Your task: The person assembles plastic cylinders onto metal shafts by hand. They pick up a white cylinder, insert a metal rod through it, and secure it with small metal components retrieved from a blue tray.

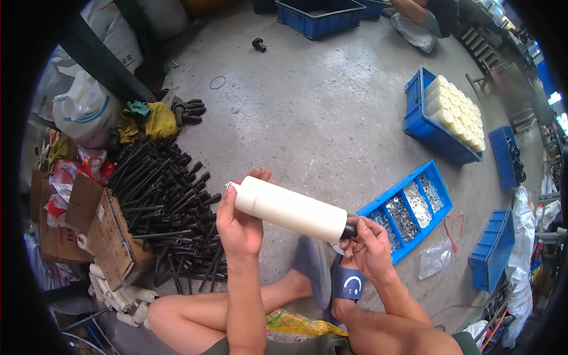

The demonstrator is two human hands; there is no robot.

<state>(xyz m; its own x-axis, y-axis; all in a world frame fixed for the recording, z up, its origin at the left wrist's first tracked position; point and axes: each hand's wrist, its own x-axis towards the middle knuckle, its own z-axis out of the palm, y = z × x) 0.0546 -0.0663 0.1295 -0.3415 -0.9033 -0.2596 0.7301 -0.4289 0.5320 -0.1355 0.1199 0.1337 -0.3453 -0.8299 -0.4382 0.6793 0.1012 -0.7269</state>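
A cream-white plastic cylinder [290, 207], with a narrower section at its left end, is held slanting in front of me, right end lower. My left hand [241, 228] is closed around the narrower end, thumb near the end face, where a thin ring-like edge shows. From the right end sticks a short black rod end [349, 231]. The fingers of my right hand [370, 245] are closed on that black part. Whether the rod runs through the cylinder is hidden. Just beyond my right hand lies a blue compartment tray [408, 204] of washers and small metal parts.
Many black rods [165, 201] are heaped on the left beside a cardboard box [118, 242] and white cylinders [112, 293]. A blue crate [441, 139] of cream cylinders stands at right, above another blue bin [492, 251]. Black gloves [188, 110] lie far left; a person [423, 15] sits far off.
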